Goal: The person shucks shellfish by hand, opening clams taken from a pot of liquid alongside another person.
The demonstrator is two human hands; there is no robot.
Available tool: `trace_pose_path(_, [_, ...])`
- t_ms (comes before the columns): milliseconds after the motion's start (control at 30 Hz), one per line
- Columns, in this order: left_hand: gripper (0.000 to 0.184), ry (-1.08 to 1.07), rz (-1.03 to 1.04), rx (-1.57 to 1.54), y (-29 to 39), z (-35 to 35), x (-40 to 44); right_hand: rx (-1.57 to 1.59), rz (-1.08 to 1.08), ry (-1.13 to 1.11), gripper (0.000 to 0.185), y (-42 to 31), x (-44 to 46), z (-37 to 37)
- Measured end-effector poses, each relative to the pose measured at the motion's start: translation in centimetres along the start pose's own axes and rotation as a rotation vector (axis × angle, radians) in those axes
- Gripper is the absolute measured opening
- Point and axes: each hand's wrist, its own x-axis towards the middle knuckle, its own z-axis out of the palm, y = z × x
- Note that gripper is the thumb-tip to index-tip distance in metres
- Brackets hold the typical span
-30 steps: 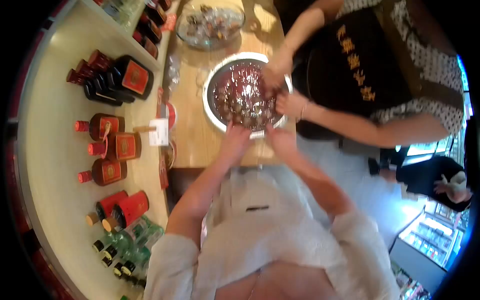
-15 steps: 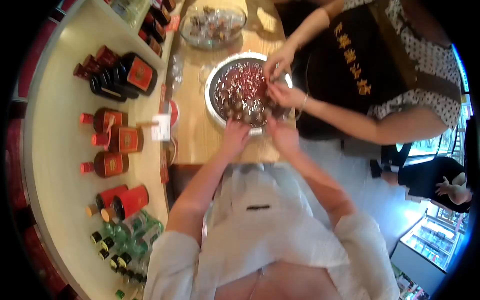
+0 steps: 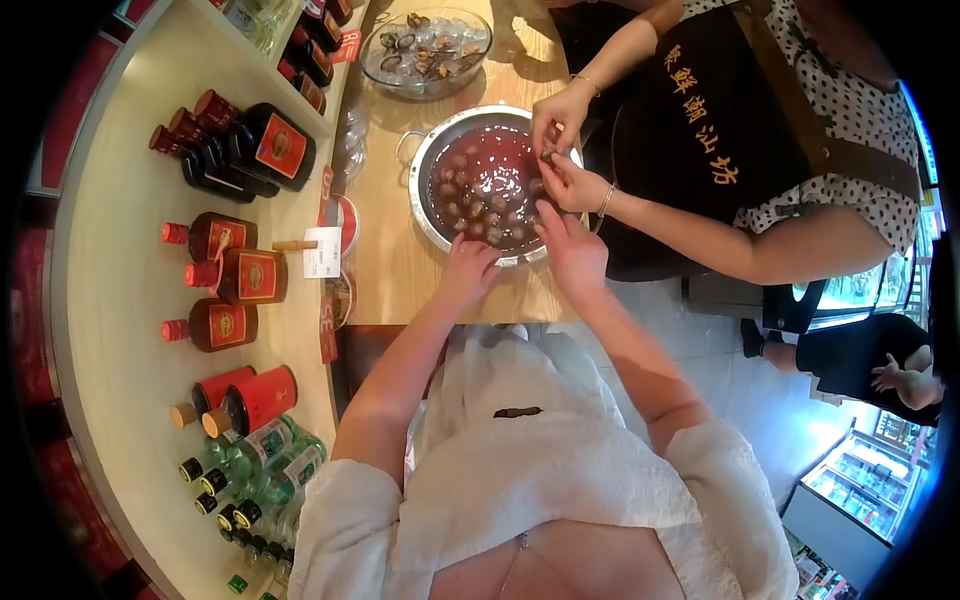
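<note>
A round metal basin (image 3: 418,200) holds dark reddish liquid with several small round shellfish (image 3: 470,205) in it, clustered towards the near side. My left hand (image 3: 472,268) is at the basin's near rim, fingers extended over the edge, nothing visible in it. At the near right rim, my right hand (image 3: 574,248) reaches inward with its fingers stretched, fingertips close to the liquid and shellfish. Just beyond it, a co-worker's two hands (image 3: 565,150) pinch a small dark piece, probably a shellfish, over the basin's right edge.
Behind the basin stands a glass bowl (image 3: 425,90) with open shells and ice-like clear pieces. Shelves of bottles (image 3: 250,275) line the left, with a small white card (image 3: 322,252) at the edge. The aproned co-worker (image 3: 720,130) stands at the wooden table's (image 3: 390,300) right.
The rippling liquid has calmed, and the shellfish show more clearly. My right hand has shifted slightly up along the rim. The co-worker's hands have moved slightly.
</note>
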Motion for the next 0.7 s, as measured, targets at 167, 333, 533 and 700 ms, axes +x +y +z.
trace_pose_path(167, [0.021,0.014,0.005,0.011,-0.1,-0.8,1.6,0.224,0.114,-0.231,0.031,1.3,-2.4,4.3])
trace_pose_path(333, [0.027,0.029,-0.41,-1.04,2.8,-1.1,1.5,1.703,0.65,-0.584,0.034,-0.5,0.0,-0.3])
trace_pose_path(533, [0.03,0.045,-0.471,-1.078,5.4,-3.7,1.9,1.639,0.617,-0.498,0.035,-1.9,-0.1,0.0])
trace_pose_path(700, [0.033,0.056,-0.475,-1.041,4.6,-4.1,2.1,1.272,0.454,-0.335,0.031,-1.7,0.8,0.3])
